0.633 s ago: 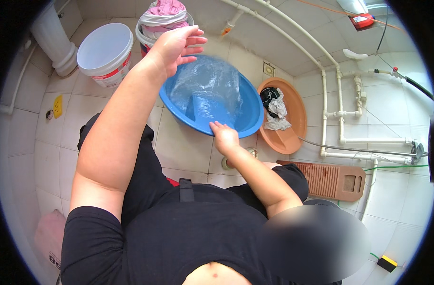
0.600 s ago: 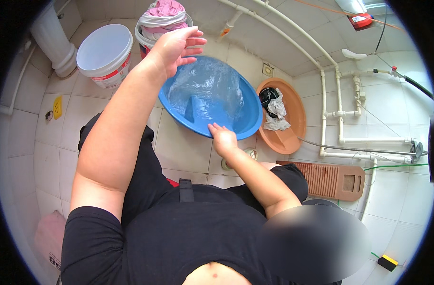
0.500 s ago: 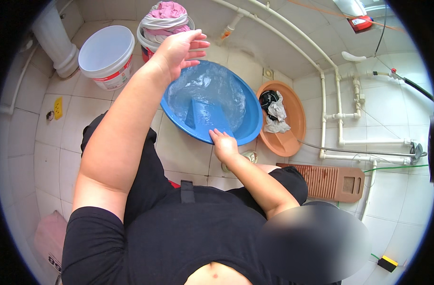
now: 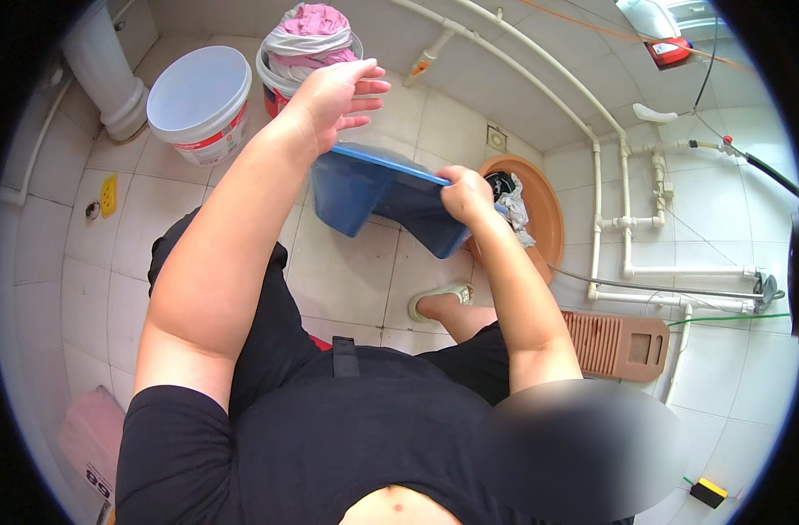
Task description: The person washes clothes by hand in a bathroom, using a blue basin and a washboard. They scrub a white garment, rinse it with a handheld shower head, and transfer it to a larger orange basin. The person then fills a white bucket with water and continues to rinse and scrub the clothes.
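Observation:
A blue plastic basin (image 4: 342,197) is tipped up steeply away from me, so its outside and moulded underside face me. My right hand (image 4: 467,194) is closed round its raised near rim, thumb over the edge. At the basin's far left side is my left hand (image 4: 347,98), its fingers stretched out and apart; whether its palm touches the basin I cannot tell. The basin's inside is hidden. Just right of it, an orange basin (image 4: 544,197) holds black and white cloth (image 4: 515,208), partly covered by my right hand.
A white bucket (image 4: 198,144) stands at the far left, beside a bucket heaped with pink and white cloth (image 4: 310,39). A brown washboard (image 4: 618,346) lies to the right. Pipes (image 4: 627,201) run along the wall, and a floor drain (image 4: 496,138) lies beyond the orange basin.
The blue basin, which held water, has swung up from its near side and tipped away from me. My right hand has risen with its rim, moving right and away. The left hand has barely moved.

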A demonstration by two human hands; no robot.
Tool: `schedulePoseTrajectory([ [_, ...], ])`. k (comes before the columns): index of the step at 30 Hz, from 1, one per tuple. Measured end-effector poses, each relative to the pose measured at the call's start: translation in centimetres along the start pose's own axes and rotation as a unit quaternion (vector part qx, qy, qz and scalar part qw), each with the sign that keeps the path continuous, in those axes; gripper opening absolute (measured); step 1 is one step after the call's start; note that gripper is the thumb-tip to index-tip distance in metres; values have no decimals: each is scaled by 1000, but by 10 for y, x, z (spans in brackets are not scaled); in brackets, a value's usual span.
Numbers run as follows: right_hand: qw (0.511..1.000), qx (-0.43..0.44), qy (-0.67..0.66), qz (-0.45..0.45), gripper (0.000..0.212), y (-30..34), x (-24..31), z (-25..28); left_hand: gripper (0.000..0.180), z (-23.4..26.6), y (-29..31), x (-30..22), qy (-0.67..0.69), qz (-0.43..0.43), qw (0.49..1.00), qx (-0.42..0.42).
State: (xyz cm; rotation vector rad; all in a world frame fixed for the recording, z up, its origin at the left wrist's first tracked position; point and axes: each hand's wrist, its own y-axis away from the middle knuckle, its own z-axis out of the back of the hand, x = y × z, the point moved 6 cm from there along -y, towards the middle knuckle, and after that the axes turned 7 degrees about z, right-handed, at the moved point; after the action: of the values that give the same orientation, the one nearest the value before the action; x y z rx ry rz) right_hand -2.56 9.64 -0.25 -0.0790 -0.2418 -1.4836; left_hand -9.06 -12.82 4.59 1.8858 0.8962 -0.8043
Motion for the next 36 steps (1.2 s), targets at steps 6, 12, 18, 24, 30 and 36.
schedulePoseTrajectory([
  [6,1000,-19,-9,16,23,6,30,-6,32,1,-2,-1,1,-1,1000,-1],
  [12,993,-65,-26,94,18,40,24,-17,31,3,0,0,2,-5,1000,6],
  [18,971,12,6,240,13,63,37,-4,31,13,5,-4,12,-19,1000,-5],
  [24,923,-78,148,346,9,18,52,50,31,5,3,2,10,-25,1000,-8],
  [30,947,-133,176,234,16,-22,80,38,32,4,1,2,2,-11,1000,-2],
  [36,956,-179,81,218,34,-41,112,34,33,3,-2,3,4,-8,1000,2],
])
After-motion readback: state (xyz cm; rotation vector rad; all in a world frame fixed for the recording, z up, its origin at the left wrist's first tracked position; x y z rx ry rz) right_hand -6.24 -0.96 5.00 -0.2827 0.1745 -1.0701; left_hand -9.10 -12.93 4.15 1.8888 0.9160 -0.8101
